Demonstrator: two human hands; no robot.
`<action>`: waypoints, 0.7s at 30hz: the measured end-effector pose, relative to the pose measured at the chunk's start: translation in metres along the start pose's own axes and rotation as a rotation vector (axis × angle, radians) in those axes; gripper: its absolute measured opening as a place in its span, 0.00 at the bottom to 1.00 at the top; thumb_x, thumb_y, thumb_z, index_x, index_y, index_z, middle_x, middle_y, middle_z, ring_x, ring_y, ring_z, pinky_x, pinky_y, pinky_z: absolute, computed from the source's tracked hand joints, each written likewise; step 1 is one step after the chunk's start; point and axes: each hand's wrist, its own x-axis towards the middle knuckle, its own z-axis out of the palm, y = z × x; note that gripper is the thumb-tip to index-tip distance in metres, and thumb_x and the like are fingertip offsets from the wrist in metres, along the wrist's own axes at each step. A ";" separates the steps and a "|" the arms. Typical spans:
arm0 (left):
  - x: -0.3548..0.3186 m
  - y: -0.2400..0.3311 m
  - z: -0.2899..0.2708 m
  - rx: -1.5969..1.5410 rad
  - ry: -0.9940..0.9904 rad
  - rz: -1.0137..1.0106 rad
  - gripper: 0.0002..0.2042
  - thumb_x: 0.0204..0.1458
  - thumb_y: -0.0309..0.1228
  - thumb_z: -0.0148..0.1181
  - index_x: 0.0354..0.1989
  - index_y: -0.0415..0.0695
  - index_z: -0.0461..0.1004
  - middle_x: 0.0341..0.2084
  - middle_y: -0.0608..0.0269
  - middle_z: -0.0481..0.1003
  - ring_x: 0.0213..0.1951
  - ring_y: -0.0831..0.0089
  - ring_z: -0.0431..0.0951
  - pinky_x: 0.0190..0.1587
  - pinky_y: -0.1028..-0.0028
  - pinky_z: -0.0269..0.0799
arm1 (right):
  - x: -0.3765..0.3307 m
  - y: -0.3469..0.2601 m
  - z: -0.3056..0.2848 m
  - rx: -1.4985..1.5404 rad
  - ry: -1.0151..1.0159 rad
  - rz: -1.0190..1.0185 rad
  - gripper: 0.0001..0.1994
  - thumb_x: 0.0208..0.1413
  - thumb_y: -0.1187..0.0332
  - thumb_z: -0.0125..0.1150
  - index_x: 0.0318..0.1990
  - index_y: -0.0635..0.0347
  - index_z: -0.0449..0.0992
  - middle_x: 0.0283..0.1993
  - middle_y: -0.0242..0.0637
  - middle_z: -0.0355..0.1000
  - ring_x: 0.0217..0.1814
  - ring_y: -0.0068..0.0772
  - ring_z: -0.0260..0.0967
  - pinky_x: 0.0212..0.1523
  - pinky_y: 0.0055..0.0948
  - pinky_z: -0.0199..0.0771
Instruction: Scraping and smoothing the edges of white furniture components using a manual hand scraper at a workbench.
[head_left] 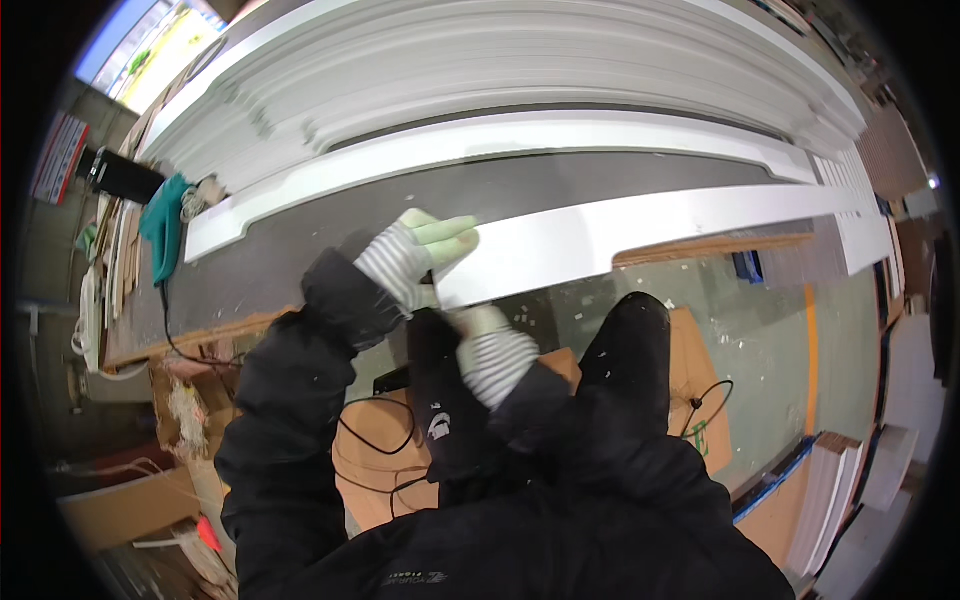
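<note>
A long white board (560,250) with a stepped cut-out along its near edge lies across the dark worktable, its left end jutting toward me over the edge. My left hand (440,243), in a pale glove with a striped cuff, grips that end, fingers stretched together over the top face. Below the board's near corner is my right hand (497,345), gloved the same way. Its fingers are blurred and partly hidden by the board, so what they hold does not show. Another white board (480,140) of similar shape lies farther back, apart from both hands.
Many white boards (540,60) are stacked along the back of the worktable (330,215). A teal corded power tool (162,228) rests at its left end, beside a black cylinder (125,175). Cardboard (375,450) and loose black cable lie beneath me. More panels (825,500) stand at lower right.
</note>
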 end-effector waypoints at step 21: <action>0.032 0.063 0.022 0.308 0.042 -0.163 0.46 0.26 0.46 0.76 0.57 0.35 0.64 0.52 0.44 0.68 0.54 0.44 0.66 0.57 0.51 0.60 | 0.002 0.158 -0.156 1.310 0.604 0.279 0.12 0.61 0.57 0.57 0.42 0.54 0.68 0.23 0.28 0.65 0.10 0.15 0.50 0.08 0.21 0.47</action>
